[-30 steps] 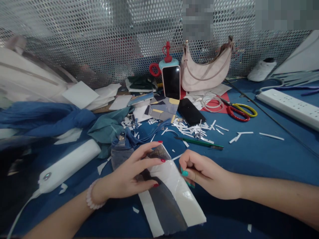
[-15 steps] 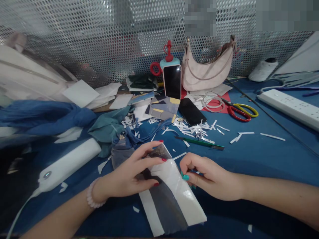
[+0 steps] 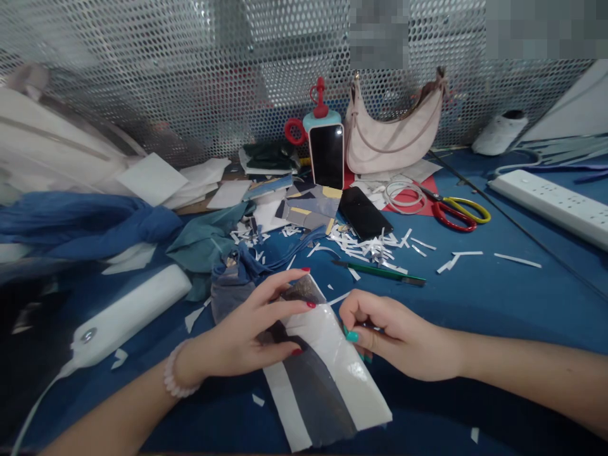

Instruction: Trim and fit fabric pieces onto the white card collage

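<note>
A flat glossy white piece with a dark grey band (image 3: 319, 392) lies at a slant before me on the blue table. Across its upper left part rests my left hand (image 3: 251, 329), fingers spread and thumb apart, the tips touching its surface. At the right edge of the piece, my right hand (image 3: 384, 335) is closed in a pinch, thumb against curled forefinger. What lies between those fingertips is hidden. Just beyond the hands is a green tweezers-like tool (image 3: 380, 272). A grey-blue cloth pouch (image 3: 230, 291) sits partly behind my left hand.
White paper strips (image 3: 365, 247) lie around a black phone (image 3: 365, 212). Red-and-yellow scissors (image 3: 458, 212) and a power strip (image 3: 553, 206) are to the right. At left are a white device with a cable (image 3: 133, 316) and blue cloth (image 3: 85, 218). A pink handbag (image 3: 394, 149) stands behind.
Both hands keep the same pose on the glossy piece. The whole view has shifted very slightly; nothing else visibly differs.
</note>
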Motion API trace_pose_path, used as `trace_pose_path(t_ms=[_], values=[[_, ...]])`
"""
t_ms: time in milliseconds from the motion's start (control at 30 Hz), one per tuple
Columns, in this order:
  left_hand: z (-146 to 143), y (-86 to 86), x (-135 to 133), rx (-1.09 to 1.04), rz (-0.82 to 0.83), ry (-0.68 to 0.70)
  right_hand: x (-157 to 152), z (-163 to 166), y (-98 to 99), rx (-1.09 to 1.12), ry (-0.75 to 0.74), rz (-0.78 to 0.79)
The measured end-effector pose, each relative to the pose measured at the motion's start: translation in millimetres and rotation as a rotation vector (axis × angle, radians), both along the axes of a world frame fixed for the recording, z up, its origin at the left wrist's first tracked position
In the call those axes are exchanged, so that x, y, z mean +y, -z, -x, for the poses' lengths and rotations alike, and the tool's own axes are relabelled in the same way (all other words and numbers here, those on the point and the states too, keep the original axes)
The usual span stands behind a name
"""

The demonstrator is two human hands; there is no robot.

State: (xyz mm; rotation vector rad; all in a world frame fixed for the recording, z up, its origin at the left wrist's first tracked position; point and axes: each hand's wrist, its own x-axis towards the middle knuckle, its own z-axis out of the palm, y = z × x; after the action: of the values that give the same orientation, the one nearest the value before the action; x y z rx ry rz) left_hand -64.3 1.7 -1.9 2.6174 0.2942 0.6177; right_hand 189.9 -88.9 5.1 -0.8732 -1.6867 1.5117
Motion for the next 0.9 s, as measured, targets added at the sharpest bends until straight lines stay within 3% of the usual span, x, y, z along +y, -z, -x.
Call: trace_pose_path(t_ms=[233,433,533,633,800,900], values=[[-0.8,-1.1,-0.9,-0.012,-0.008,-0.005,1.9,-0.6,3.7,-0.048,0.041,-0.055],[-1.7,4.7,3.9,0.061,0.018,-0.044,9.6,-5.1,14.9,-0.23,0.21,-0.251],[-1.6,9.2,15.2,0.127,-0.05,-0.117,16.2,-7.7,20.3,-0.297,0.316,-0.322],[2.8,6.8,37.0,0.186,-0.13,-0.302,21.0,-10.3,23.5,-0.383,0.35,-0.33],[28.5,-9.6,83.8,0.371,-0.153,-0.832,22.4,-12.3,28.9,-0.527,0.35,-0.48],[48.6,-20.1,99.5,0.398,-0.13,-0.966,21.3,-11.6,31.7,-0.566,0.323,-0.63]])
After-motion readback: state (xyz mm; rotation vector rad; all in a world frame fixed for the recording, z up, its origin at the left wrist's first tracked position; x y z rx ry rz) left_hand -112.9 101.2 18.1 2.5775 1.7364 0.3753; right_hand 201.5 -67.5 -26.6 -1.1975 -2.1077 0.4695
